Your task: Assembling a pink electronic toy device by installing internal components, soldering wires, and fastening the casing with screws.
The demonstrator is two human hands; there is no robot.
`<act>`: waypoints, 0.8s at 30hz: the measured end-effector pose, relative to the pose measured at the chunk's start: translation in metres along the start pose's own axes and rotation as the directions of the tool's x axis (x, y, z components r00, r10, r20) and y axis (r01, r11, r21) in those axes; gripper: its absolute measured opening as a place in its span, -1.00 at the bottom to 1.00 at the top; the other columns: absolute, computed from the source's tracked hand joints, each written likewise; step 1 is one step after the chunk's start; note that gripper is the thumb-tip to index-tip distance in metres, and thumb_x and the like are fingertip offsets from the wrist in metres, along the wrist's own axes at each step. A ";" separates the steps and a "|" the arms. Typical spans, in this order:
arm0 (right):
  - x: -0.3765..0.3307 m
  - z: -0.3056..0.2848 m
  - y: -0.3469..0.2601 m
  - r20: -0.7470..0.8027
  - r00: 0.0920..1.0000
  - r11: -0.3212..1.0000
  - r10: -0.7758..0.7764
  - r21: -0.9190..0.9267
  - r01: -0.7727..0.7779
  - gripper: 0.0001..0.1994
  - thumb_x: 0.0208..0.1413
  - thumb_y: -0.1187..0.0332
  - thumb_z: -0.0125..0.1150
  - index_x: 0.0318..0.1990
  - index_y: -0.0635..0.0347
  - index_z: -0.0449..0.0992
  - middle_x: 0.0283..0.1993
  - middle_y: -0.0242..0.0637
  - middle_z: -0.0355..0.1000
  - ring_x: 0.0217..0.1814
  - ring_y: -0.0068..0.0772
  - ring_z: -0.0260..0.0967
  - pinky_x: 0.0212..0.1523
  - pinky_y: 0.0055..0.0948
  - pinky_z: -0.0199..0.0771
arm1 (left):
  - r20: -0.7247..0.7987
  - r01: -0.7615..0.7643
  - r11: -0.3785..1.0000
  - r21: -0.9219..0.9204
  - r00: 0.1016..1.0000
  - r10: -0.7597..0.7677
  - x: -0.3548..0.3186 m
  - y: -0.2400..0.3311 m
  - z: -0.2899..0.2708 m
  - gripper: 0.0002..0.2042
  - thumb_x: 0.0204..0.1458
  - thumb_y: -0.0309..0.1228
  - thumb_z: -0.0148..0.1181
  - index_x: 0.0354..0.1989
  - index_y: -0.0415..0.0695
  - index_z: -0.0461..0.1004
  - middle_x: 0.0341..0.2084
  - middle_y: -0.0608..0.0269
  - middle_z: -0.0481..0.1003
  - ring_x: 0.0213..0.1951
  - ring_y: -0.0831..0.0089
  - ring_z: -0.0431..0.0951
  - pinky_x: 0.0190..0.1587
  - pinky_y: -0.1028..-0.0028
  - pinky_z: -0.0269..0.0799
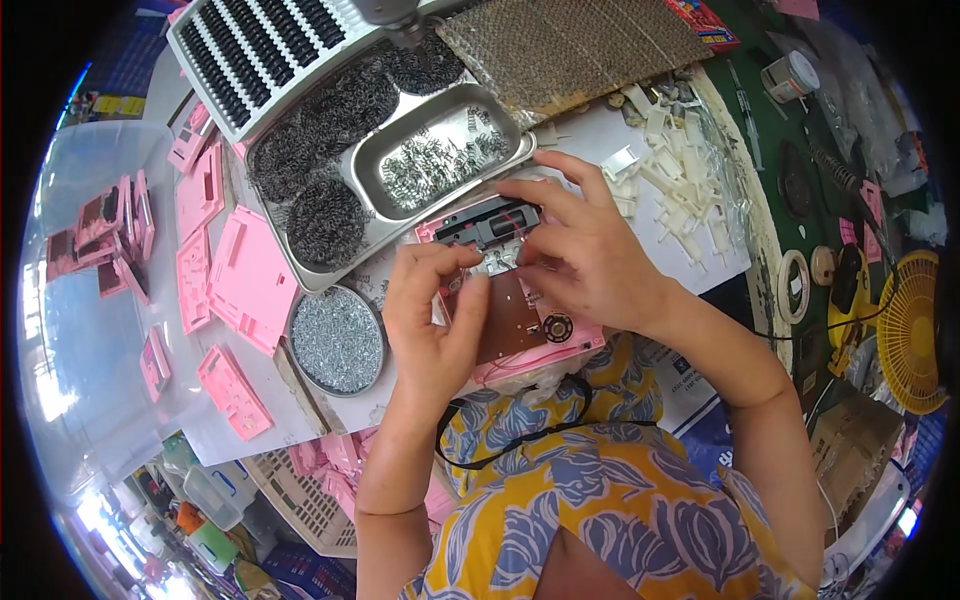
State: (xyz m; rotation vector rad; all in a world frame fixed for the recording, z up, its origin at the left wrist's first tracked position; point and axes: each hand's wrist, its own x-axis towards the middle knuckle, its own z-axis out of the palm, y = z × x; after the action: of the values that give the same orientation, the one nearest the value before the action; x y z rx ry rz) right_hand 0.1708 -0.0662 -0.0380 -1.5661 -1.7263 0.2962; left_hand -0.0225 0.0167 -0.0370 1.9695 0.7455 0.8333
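Note:
In front of my body lies a pink plastic housing (545,357) holding a brown circuit board (507,322), a round black part (557,327) and a long black plastic mechanism (492,222) along its far side. Between the board and the mechanism is a small silvery metal piece (499,259). My left hand (428,310) is closed at the piece's left edge, thumb and forefinger near each other. From the right my right hand (590,245) reaches over the housing, its fingertips pinched at the metal piece's right end. Whatever lies between those fingertips is hidden.
Beyond the housing, a metal tray (335,268) holds dark coiled springs and a smaller tray (375,200) of silvery springs. A round dish (292,350) of small metal parts stands left, near pink plates (250,285). White plastic pieces (675,165) lie right; a yellow fan (912,330) is farther right.

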 end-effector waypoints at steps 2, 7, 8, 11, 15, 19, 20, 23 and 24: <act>-0.003 -0.005 0.001 -0.024 1.000 1.000 0.012 0.021 -0.011 -0.88 -0.15 0.44 0.45 -0.44 0.17 0.59 0.28 -0.18 0.41 0.44 0.16 0.06 0.37 0.01 0.16 | 0.067 -0.068 0.979 0.190 0.996 0.056 0.003 0.007 0.002 -0.80 -0.12 -0.49 0.39 -0.27 -0.13 0.60 -0.32 0.19 0.46 -0.27 0.23 0.47 -0.17 0.30 0.30; -0.004 -0.011 -0.001 -0.081 0.997 0.999 0.010 0.039 -0.007 -0.88 -0.15 0.43 0.46 -0.46 0.18 0.59 0.22 -0.20 0.45 0.37 0.13 0.13 0.29 -0.08 0.28 | 0.154 -0.224 0.893 0.391 0.972 0.176 0.007 0.002 0.013 -0.80 -0.18 -0.46 0.45 -0.32 -0.08 0.63 -0.41 0.26 0.42 -0.32 0.26 0.44 -0.19 0.29 0.23; -0.004 -0.010 -0.001 -0.080 0.997 0.999 0.011 0.034 -0.009 -0.87 -0.15 0.43 0.46 -0.46 0.18 0.59 0.21 -0.21 0.45 0.37 0.13 0.14 0.29 -0.08 0.28 | 0.150 -0.212 0.909 0.360 0.974 0.169 0.008 -0.002 0.009 -0.81 -0.17 -0.47 0.45 -0.33 -0.09 0.64 -0.42 0.26 0.41 -0.33 0.27 0.45 -0.20 0.31 0.25; -0.005 -0.011 0.001 -0.068 0.997 1.000 0.022 -0.004 -0.022 -0.87 -0.15 0.42 0.46 -0.45 0.19 0.60 0.21 -0.21 0.46 0.37 0.13 0.14 0.29 -0.07 0.28 | 0.109 -0.156 0.957 0.243 0.985 0.133 0.005 -0.011 0.006 -0.83 -0.18 -0.52 0.45 -0.36 -0.10 0.65 -0.44 0.28 0.40 -0.35 0.31 0.43 -0.23 0.32 0.27; -0.001 -0.005 -0.004 -0.036 0.999 0.998 0.007 -0.056 -0.009 -0.87 -0.15 0.42 0.46 -0.44 0.20 0.60 0.22 -0.21 0.44 0.38 0.14 0.12 0.29 -0.07 0.29 | 0.018 -0.121 0.978 0.169 0.993 0.119 -0.003 -0.017 0.005 -0.81 -0.21 -0.52 0.46 -0.36 -0.08 0.65 -0.44 0.31 0.41 -0.34 0.29 0.42 -0.22 0.30 0.24; 0.002 0.004 -0.004 0.024 1.000 1.000 -0.011 0.018 0.011 -0.86 -0.15 0.44 0.46 -0.37 0.14 0.66 0.27 -0.21 0.42 0.44 0.13 0.07 0.33 -0.04 0.23 | 0.070 -0.442 0.859 0.257 0.895 0.440 -0.009 -0.013 -0.004 -0.82 -0.21 -0.51 0.45 -0.38 -0.10 0.63 -0.43 0.31 0.42 -0.36 0.27 0.42 -0.26 0.28 0.24; 0.003 0.004 -0.004 0.009 1.000 1.000 -0.027 0.003 0.027 -0.87 -0.15 0.44 0.45 -0.38 0.16 0.65 0.25 -0.22 0.43 0.42 0.14 0.08 0.30 -0.06 0.26 | 0.098 -0.454 0.844 0.285 0.890 0.446 -0.014 -0.012 -0.008 -0.82 -0.19 -0.53 0.44 -0.36 -0.12 0.61 -0.41 0.28 0.41 -0.34 0.24 0.41 -0.24 0.28 0.26; 0.004 -0.003 -0.006 -0.052 0.997 0.998 -0.055 -0.047 0.052 -0.89 -0.13 0.43 0.44 -0.41 0.19 0.63 0.15 -0.25 0.47 0.30 0.09 0.17 0.21 -0.11 0.33 | 0.089 -0.353 0.833 0.427 0.933 0.350 -0.024 -0.011 -0.015 -0.81 -0.16 -0.53 0.42 -0.33 -0.13 0.59 -0.32 0.20 0.40 -0.24 0.18 0.39 -0.18 0.27 0.26; 0.002 -0.006 -0.007 -0.080 0.995 0.997 -0.058 -0.056 0.053 -0.89 -0.12 0.43 0.44 -0.41 0.18 0.63 0.10 -0.27 0.50 0.24 0.03 0.23 0.17 -0.13 0.34 | 0.010 -0.213 0.833 0.512 0.970 0.242 -0.027 -0.014 -0.014 -0.80 -0.16 -0.52 0.41 -0.32 -0.10 0.59 -0.28 0.19 0.40 -0.18 0.17 0.38 -0.16 0.27 0.23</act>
State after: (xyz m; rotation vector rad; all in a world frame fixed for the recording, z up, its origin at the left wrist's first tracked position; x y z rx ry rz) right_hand 0.1697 -0.0673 -0.0293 -1.5443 -1.7237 0.1564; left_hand -0.0521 0.0093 -0.0506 2.5609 0.8364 0.8959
